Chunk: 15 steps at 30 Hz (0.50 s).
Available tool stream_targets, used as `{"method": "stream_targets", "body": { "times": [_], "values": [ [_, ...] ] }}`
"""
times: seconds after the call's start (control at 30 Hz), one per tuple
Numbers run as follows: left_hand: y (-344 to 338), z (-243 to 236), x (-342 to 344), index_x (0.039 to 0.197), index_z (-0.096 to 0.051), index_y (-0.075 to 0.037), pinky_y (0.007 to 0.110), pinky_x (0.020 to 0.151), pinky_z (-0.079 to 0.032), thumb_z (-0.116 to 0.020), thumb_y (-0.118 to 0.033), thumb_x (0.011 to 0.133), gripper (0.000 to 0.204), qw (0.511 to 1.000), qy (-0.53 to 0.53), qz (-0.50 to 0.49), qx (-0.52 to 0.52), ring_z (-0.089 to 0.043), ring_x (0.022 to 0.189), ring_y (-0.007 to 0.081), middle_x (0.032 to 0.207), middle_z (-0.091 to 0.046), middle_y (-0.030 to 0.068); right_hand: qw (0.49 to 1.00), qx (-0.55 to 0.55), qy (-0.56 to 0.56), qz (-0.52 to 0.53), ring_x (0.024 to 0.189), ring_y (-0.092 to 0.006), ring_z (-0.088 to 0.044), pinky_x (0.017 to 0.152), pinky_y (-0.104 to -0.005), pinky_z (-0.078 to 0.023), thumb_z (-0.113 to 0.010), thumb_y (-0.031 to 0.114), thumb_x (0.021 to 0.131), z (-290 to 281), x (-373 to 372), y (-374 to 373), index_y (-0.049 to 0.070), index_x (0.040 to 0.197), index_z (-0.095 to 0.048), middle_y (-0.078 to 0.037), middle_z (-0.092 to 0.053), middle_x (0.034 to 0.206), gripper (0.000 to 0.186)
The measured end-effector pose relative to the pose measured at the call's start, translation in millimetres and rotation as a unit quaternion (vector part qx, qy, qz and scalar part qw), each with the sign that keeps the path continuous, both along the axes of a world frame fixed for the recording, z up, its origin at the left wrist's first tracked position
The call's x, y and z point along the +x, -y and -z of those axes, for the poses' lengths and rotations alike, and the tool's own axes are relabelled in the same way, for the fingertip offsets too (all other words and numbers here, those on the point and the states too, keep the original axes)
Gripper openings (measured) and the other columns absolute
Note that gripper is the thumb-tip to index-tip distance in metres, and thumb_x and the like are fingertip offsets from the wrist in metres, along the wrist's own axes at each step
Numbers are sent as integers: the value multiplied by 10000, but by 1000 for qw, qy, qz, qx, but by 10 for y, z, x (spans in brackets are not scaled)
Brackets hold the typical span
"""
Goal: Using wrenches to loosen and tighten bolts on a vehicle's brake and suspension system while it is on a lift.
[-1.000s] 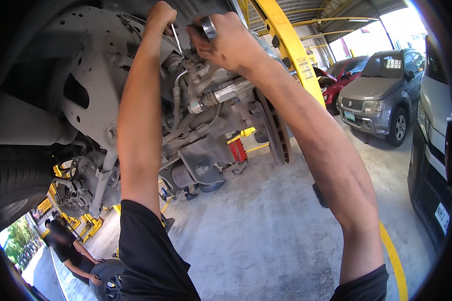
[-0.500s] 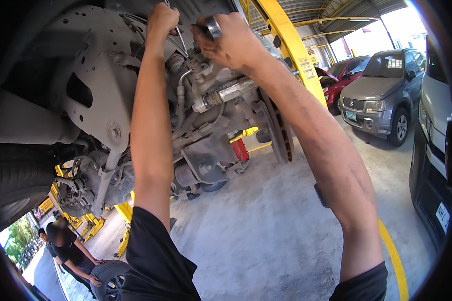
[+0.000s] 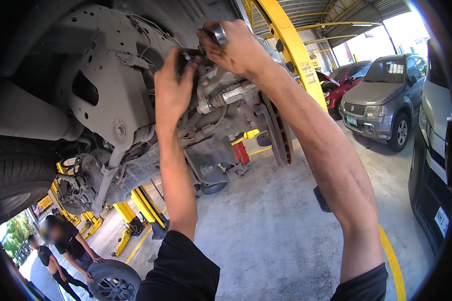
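At the upper edge of the suspension assembly point(image 3: 211, 81), the left hand point(image 3: 174, 93) has thumb and fingers narrowly curved, though whether they hold a part cannot be determined, while the right hand point(image 3: 240, 48), just beside it, is closed about a shiny metal piece point(image 3: 219, 34). The silver cylindrical link point(image 3: 233, 94) lies below the right hand and appears attached to the assembly. Stripping of the assembly's right edge appears done as far as the bare brake disc point(image 3: 278, 133); the extent of work left is not discernible
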State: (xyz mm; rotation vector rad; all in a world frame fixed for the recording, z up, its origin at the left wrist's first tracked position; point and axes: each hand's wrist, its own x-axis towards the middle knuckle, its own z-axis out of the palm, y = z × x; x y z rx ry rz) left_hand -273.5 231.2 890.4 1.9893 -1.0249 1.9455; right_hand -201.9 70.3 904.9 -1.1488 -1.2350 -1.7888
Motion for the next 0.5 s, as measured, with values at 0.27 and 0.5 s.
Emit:
{"method": "stream_targets", "body": {
  "times": [0.27, 0.5],
  "values": [
    [32, -187, 82, 1073, -615, 43, 380, 737, -513, -672, -58, 909, 200, 992, 119, -31, 24, -670, 809, 393, 940, -693, 237, 1000, -7, 2, -18, 820, -481, -646, 734, -508, -554, -715, 195, 795, -62, 23, 49, 12, 866, -658, -252, -667, 773, 204],
    [-110, 39, 103, 1042, -646, 44, 328, 732, -541, -669, -40, 927, 144, 979, 161, 66, -110, -735, 797, 304, 883, -714, 215, 998, -22, 42, 39, 746, -356, -652, 645, -448, -508, -651, 100, 823, -118, 221, 36, 49, 1083, -679, -114, -676, 897, 267]
  ]
}}
